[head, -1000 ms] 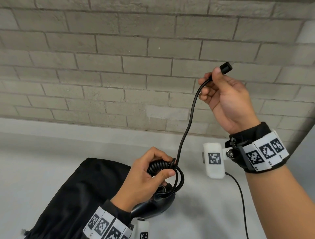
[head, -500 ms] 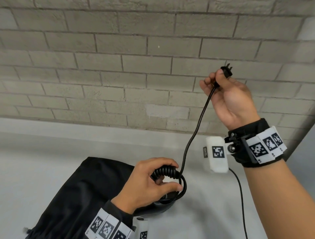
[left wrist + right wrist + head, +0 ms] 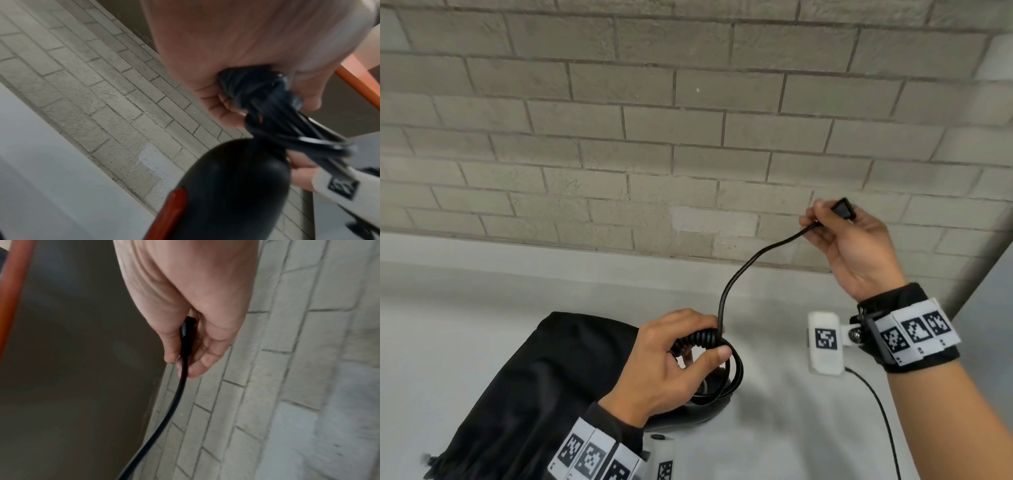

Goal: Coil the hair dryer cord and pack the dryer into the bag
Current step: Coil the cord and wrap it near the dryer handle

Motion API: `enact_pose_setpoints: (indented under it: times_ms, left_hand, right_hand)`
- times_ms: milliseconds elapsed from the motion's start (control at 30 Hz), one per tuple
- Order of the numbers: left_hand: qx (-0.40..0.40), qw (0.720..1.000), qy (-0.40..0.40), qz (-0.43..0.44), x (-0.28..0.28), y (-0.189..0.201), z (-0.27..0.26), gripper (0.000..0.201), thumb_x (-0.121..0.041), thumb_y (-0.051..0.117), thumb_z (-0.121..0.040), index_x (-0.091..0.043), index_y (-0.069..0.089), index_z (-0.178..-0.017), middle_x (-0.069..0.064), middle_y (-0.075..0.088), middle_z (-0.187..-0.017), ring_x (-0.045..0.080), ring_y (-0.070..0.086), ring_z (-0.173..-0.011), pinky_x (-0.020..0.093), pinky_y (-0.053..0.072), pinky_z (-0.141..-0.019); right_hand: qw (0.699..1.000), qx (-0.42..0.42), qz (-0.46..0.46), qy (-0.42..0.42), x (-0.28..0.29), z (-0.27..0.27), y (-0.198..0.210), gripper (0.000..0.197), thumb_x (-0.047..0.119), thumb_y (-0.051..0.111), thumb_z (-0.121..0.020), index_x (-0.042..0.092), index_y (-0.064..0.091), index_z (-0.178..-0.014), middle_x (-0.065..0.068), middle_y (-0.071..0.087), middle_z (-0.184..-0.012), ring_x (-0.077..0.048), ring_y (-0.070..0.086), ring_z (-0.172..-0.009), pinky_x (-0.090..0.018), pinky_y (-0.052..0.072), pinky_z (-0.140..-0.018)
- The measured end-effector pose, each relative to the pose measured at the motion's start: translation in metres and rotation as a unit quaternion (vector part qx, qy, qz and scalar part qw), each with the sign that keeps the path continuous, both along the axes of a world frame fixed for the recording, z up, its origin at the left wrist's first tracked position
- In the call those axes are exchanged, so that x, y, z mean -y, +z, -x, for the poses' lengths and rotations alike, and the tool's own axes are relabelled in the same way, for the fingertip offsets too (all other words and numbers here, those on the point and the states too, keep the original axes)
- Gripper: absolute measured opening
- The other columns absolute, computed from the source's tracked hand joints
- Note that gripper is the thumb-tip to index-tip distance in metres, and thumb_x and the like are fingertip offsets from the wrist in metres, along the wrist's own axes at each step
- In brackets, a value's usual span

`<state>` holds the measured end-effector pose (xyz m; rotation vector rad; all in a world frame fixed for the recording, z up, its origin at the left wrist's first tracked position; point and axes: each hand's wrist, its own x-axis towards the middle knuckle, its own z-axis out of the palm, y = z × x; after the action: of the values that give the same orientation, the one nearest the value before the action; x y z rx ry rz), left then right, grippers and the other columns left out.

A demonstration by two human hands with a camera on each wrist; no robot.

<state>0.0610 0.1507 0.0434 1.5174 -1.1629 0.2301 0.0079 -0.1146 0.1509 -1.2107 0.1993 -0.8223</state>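
Right hand (image 3: 859, 246), pinching the plug (image 3: 844, 207), has dropped from high at 1 o'clock toward the coil; slack shortens, so one last loop seems near. Left hand (image 3: 671, 363) grips the coiled cord (image 3: 700, 339) over the dryer (image 3: 688, 416). Bag (image 3: 534, 383) lies at 7 o'clock, mouth unseen. Wrist-camera cable (image 3: 876, 407) trails at 5 o'clock, clear of the cord.

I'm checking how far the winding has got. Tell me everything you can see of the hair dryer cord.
The cord is black with a smooth, rubbery look. The left hand grips its wound loops against the dryer. A loose stretch arcs up to the right hand, which pinches it just below the plug.
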Motion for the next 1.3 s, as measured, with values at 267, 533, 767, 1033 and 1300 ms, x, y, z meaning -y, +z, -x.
enact_pose_setpoints:
  times_ms: [267, 533, 767, 1033, 1300]
  left_hand:
    - [-0.016, 1.000, 0.007, 0.013, 0.000, -0.001, -0.002, 0.019, -0.030, 0.073, -0.084, -0.015, 0.074, -0.096, -0.016, 0.065, -0.083, 0.005, 0.060, -0.072, 0.011, 0.043, -0.060]
    - [-0.066, 0.997, -0.010, 0.041, 0.003, 0.000, -0.003, 0.018, -0.026, 0.075, -0.080, -0.012, 0.074, -0.093, -0.009, 0.068, -0.082, 0.011, 0.064, -0.073, 0.014, 0.047, -0.059]
    - [-0.066, 0.997, -0.021, 0.032, 0.003, -0.002, -0.005, 0.019, -0.025, 0.075, -0.079, -0.012, 0.074, -0.094, -0.010, 0.069, -0.082, 0.011, 0.064, -0.072, 0.015, 0.048, -0.060]
    - [-0.061, 0.997, -0.034, 0.019, 0.004, -0.001, -0.002, 0.020, -0.027, 0.075, -0.081, -0.013, 0.073, -0.096, -0.005, 0.070, -0.082, 0.019, 0.066, -0.075, 0.025, 0.053, -0.061]
    - [-0.027, 0.999, 0.001, 0.022, 0.007, 0.001, -0.005, 0.018, -0.022, 0.062, -0.092, -0.013, 0.076, -0.087, -0.011, 0.072, -0.084, 0.011, 0.069, -0.080, 0.019, 0.049, -0.072]
  right_hand:
    - [0.995, -0.091, -0.043, 0.028, 0.000, 0.037, -0.083, 0.022, 0.029, 0.061, -0.084, 0.011, 0.068, -0.094, -0.004, 0.070, -0.092, -0.018, 0.062, -0.070, -0.026, 0.049, -0.059]
    - [0.959, -0.228, 0.031, 0.164, -0.033, 0.065, -0.137, 0.018, -0.011, 0.064, -0.079, 0.000, 0.075, -0.089, -0.021, 0.063, -0.070, -0.027, 0.058, -0.059, -0.025, 0.050, -0.053]
    - [0.920, -0.261, 0.172, 0.237, -0.055, 0.063, -0.128, 0.012, 0.004, 0.074, -0.077, 0.008, 0.072, -0.088, -0.002, 0.064, -0.074, -0.020, 0.058, -0.070, -0.029, 0.049, -0.064]
    - [0.980, -0.116, 0.076, 0.141, -0.084, 0.038, -0.105, 0.020, -0.014, 0.067, -0.078, -0.005, 0.060, -0.095, -0.022, 0.068, -0.083, -0.029, 0.069, -0.071, -0.032, 0.056, -0.068]
    - [0.978, -0.115, 0.059, 0.165, -0.113, 0.032, -0.109, 0.021, 0.008, 0.071, -0.077, -0.001, 0.062, -0.094, -0.035, 0.064, -0.091, -0.039, 0.066, -0.077, -0.052, 0.054, -0.075]
